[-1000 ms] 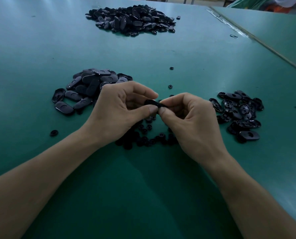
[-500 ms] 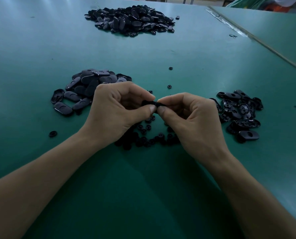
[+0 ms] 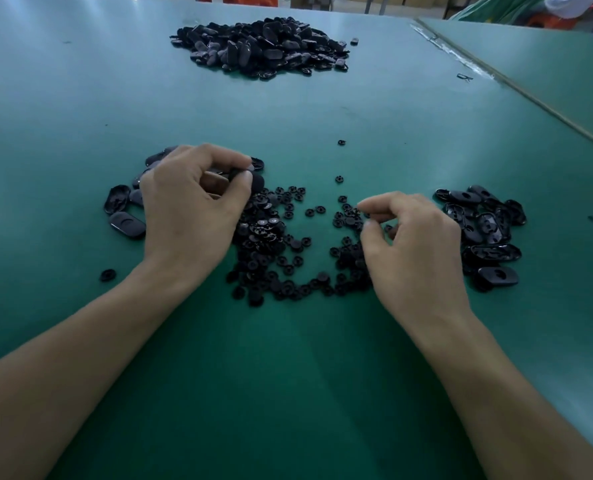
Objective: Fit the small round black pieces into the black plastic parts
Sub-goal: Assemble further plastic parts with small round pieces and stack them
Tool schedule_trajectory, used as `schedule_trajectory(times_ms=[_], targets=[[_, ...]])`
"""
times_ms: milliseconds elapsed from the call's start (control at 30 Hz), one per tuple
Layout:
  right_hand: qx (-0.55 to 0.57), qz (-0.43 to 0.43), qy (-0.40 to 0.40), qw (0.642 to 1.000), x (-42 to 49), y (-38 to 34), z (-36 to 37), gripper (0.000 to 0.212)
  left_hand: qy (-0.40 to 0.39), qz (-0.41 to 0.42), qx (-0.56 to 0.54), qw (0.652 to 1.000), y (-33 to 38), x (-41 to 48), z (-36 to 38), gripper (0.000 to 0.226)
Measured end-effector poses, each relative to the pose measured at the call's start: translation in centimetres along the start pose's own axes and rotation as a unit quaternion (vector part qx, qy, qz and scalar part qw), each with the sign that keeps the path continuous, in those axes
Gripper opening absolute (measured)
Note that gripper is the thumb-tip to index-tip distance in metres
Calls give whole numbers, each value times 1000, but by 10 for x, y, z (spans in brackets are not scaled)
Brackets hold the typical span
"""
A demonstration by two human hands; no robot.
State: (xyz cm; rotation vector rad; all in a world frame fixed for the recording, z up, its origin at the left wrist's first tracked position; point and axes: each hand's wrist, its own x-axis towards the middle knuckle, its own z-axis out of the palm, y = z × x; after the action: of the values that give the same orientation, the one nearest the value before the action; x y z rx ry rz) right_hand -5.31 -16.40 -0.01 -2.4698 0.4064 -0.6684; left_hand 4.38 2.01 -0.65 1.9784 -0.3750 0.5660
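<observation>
Fresh part in one hand, the other over the round pieces

The left hand [image 3: 191, 209] grips an oval black plastic part [image 3: 253, 178] at the edge of the left pile [image 3: 125, 220]. The right hand [image 3: 416, 244] hovers with thumb and forefinger curled close over the small round black pieces [image 3: 271, 237] scattered on the green surface [image 3: 288, 375] — whether one is pinched I cannot tell. The pieces look light, stiff and slick, best nipped by the rim — the part by its long edges. No writing is readable.
</observation>
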Motion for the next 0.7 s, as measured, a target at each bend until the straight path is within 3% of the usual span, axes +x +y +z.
schedule_trajectory(times_ms=[300, 433, 700], targets=[[-213, 128, -67, 966, 3, 16, -17, 39, -1, -84, 68, 994, -7, 7, -6, 23], [-194, 131, -77, 969, 5, 22, -18, 35, -13, -115, 96, 989, -10, 8, -6, 15], [-140, 80, -27, 987, 7, 29, -19, 29, -22, -105, 113, 988, -10, 8, -6, 25]])
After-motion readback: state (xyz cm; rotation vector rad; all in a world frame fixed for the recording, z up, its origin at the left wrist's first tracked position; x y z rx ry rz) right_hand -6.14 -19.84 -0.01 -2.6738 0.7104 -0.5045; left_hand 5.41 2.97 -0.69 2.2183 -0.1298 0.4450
